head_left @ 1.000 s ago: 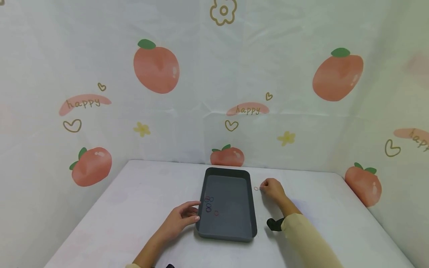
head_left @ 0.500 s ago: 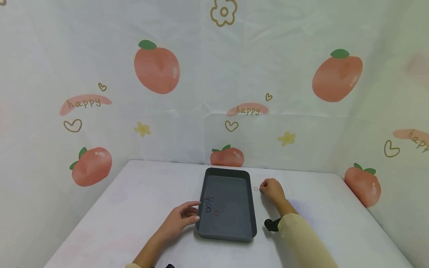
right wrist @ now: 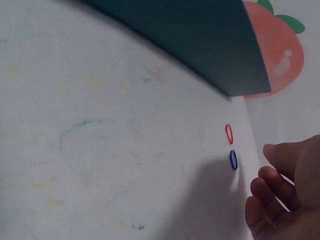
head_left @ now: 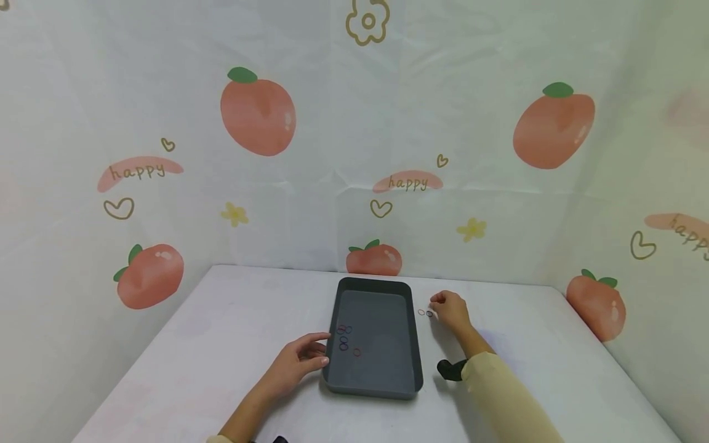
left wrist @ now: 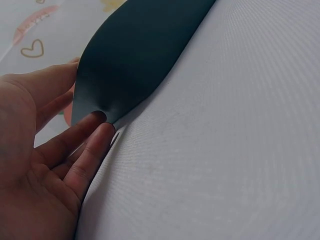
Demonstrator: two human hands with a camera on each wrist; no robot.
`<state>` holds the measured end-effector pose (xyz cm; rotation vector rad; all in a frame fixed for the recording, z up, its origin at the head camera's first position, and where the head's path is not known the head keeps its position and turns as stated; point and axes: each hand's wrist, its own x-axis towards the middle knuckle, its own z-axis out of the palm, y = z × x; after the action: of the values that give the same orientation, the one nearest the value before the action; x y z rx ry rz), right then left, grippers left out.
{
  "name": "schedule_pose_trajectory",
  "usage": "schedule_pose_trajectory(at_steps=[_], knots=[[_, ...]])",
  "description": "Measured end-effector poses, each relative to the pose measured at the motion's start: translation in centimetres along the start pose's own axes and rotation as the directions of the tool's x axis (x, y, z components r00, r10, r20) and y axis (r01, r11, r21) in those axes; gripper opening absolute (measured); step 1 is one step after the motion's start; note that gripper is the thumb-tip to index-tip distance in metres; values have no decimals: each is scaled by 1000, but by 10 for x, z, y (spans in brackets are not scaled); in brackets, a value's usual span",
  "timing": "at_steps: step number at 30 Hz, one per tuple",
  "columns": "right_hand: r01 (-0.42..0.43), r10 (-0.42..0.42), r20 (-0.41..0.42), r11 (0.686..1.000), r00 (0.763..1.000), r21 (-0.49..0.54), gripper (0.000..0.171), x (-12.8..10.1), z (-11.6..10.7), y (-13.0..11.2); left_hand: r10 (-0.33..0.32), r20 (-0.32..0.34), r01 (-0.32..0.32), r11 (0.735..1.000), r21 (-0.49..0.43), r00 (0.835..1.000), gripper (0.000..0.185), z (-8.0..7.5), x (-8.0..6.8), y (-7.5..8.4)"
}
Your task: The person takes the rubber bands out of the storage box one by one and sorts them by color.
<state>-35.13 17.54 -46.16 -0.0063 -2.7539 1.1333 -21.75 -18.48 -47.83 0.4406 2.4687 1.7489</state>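
Note:
My left hand (head_left: 299,358) rests at the left side of a dark grey tray (head_left: 384,363), its fingertips against the outer wall (left wrist: 135,50) in the left wrist view. Beyond the tray's right side, my right hand (head_left: 451,309) hovers with bent fingers and nothing between them. Just by its fingertips, a small thin blue ring (right wrist: 236,161) lies on the table next to a red ring (right wrist: 231,135); both look like rubber bands. Inside the tray, near its left wall, lie several more small rings (head_left: 344,347), dark blue, blue and red.
The tray stands on a white-covered table (head_left: 249,307). Behind the table hangs a pale cloth (head_left: 310,215) printed with fruit, hearts and "happy". A black strap piece (head_left: 451,370) sticks out at the right wrist beside a cream sleeve (head_left: 506,394).
My right hand has let go of the blue ring beside the red one and lifted slightly up and away. The left hand and the tray have stayed in place.

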Motion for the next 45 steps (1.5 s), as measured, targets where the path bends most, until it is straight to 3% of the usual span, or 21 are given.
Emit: schedule_pose_trajectory(at_steps=[4, 8, 12, 22, 33, 39, 45], knots=[[-81, 81, 3, 985, 997, 151, 14, 0, 1, -9, 4, -4, -4, 1000, 8, 1000, 49, -1, -1, 0], [-194, 192, 42, 916, 981, 352, 21, 2, 2, -20, -3, -4, 3, 1000, 2, 1000, 49, -1, -1, -1], [-197, 199, 42, 877, 979, 439, 22, 4, 3, -33, -1, 1, 1, 1000, -2, 1000, 50, -1, 0, -2], [-154, 156, 40, 843, 987, 516, 20, 2, 9, -63, -2, 6, 2, 1000, 0, 1000, 49, 0, 0, -2], [-149, 115, 95, 823, 989, 548, 21, -1, 18, -77, -10, -3, 10, 1000, 12, 1000, 50, -1, 2, -2], [-149, 96, 124, 820, 988, 553, 20, 0, 27, -81, -9, -2, 9, 1000, 16, 1000, 50, -2, 1, -1], [-129, 48, 166, 844, 985, 521, 21, -4, 36, -84, -9, -3, 10, 1000, 22, 1000, 49, -2, 1, -2]])
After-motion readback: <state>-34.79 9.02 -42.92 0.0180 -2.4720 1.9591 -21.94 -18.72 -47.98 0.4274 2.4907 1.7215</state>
